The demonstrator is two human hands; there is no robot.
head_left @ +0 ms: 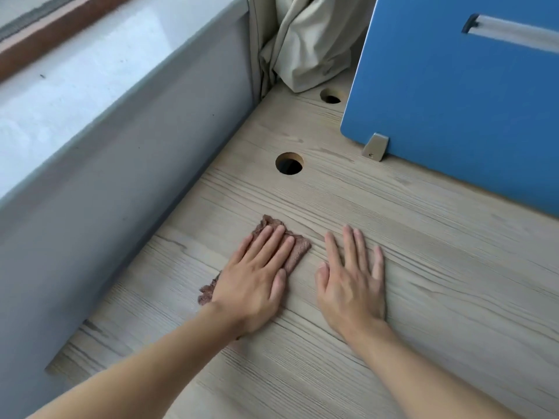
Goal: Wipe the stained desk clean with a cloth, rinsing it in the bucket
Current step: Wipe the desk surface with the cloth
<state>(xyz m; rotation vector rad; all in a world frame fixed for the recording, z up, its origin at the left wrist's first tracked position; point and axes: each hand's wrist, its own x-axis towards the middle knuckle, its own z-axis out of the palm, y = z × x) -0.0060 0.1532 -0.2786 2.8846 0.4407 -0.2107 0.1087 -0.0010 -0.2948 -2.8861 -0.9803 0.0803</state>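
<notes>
Left hand [254, 285] lies flat, palm down, fingers straight and slightly spread, pressing on the small brown fuzzy cloth [298, 247]. Nothing gripped; the fingers just lie on top. The cloth sits on the pale wood-grain desk [453, 282], toward its left edge and about mid-depth. It sticks out past the fingertips at the far end and past the wrist on the left side.

Right hand [351, 285] is also flat and open, palm down on bare desk surface just beside the cloth. It holds nothing, and the two hands are close but not touching. Both forearms are bare.

The round cable hole [289, 163] cut through the desk is beyond the cloth, apart from it. A second round hole [331, 96] is deeper in, near the far left corner.

The blue upright partition panel [453, 101] runs along the desk's far edge, held by a grey metal foot bracket [375, 146] on the surface. A silver rail [514, 33] is mounted high on the panel.

A bunched beige curtain [308, 49] hangs into the far left corner, its hem resting on the desk. The grey wall face [121, 176] runs along the left edge, with a pale window ledge [75, 86] above it.
</notes>
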